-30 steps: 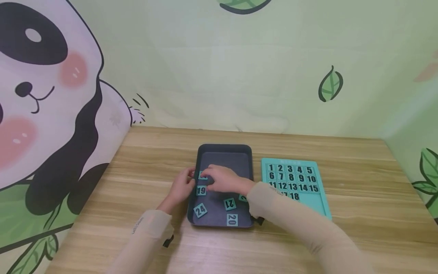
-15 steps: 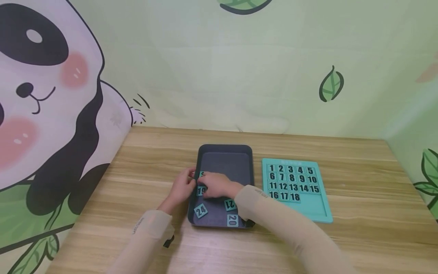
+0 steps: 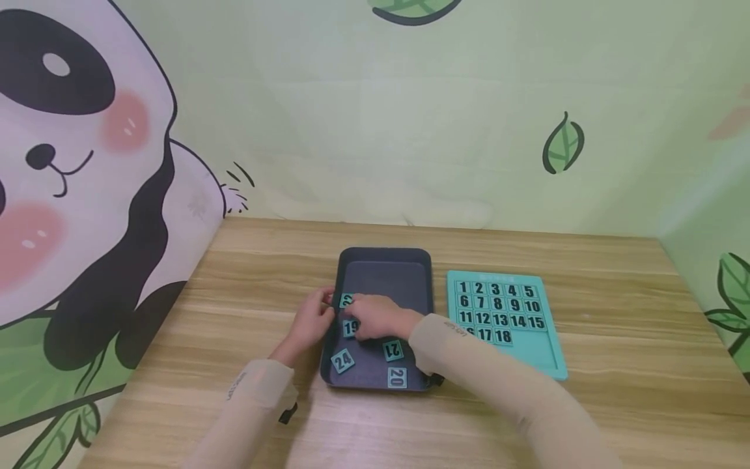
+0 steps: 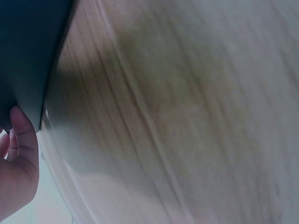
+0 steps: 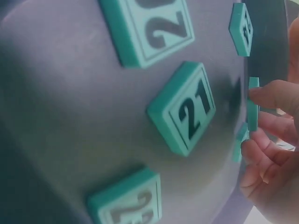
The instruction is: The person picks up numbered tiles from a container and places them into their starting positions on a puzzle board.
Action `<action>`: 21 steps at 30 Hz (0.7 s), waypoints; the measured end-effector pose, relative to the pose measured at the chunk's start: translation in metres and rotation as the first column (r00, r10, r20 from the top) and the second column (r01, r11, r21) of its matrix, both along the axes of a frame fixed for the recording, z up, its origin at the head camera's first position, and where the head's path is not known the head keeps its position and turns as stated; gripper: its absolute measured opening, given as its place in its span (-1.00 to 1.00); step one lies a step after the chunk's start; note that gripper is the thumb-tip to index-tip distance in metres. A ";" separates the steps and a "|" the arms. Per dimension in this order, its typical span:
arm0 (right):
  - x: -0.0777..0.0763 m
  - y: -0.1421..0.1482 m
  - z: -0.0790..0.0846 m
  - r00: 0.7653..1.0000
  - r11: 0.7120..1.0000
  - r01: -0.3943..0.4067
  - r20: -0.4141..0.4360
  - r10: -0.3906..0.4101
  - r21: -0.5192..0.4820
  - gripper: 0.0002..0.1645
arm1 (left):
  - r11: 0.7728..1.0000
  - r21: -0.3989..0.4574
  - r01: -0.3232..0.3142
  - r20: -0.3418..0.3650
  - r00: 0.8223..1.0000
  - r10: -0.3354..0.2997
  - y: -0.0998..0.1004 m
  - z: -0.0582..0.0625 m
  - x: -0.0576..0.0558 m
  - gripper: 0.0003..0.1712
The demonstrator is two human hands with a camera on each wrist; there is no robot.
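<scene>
My left hand (image 3: 306,324) holds the left rim of a dark tray (image 3: 383,253); in the left wrist view its thumb (image 4: 22,123) lies against the tray's outer wall. Over the tray's left half, my right hand (image 3: 379,317) pinches the number tile 19 (image 3: 349,328) between thumb and finger. The right wrist view shows that pinched tile (image 5: 253,103) edge-on. Just beyond it lies another teal tile (image 3: 346,300), its number partly covered. Tiles 24 (image 3: 342,360), 21 (image 3: 393,350) and 20 (image 3: 396,378) lie loose in the tray, turned different ways.
Right of the tray is a teal number board (image 3: 541,355) with tiles 1 to 18 in rows; my right sleeve (image 3: 469,352) covers part of its lower left. One more tile (image 5: 131,200) shows in the right wrist view. A wall stands behind the wooden table (image 3: 281,254).
My right hand has come down from near the upper-left tile onto tile 19 and pinches it. Tile 19 has shifted slightly right. The left hand stays on the rim.
</scene>
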State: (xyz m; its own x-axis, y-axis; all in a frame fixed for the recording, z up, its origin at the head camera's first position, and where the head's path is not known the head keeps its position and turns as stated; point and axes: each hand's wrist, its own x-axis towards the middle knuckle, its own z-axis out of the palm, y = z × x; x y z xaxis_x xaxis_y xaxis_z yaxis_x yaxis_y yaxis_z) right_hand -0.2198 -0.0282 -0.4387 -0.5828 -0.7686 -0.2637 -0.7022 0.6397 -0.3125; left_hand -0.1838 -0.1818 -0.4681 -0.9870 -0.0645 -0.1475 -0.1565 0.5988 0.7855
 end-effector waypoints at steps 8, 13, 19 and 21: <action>0.004 0.028 0.014 1.000 1.000 -0.001 -0.001 0.001 -0.017 -0.51 | 1.000 -0.003 0.007 -0.037 0.999 -0.007 0.001 -0.001 0.000 -0.50; 0.005 0.054 0.021 0.999 0.998 0.031 -0.010 -0.032 -0.061 -0.53 | 1.000 -0.015 0.011 -0.051 0.999 -0.012 0.001 -0.002 0.000 -0.50; 0.006 0.087 0.025 0.995 0.988 0.096 -0.007 -0.098 -0.121 -0.55 | 1.000 0.005 0.008 -0.027 1.000 -0.008 0.002 -0.003 -0.001 -0.49; 0.006 0.098 0.027 0.993 0.983 0.118 0.005 -0.118 -0.138 -0.55 | 1.000 0.009 0.005 -0.015 1.000 -0.005 0.002 -0.003 -0.001 -0.48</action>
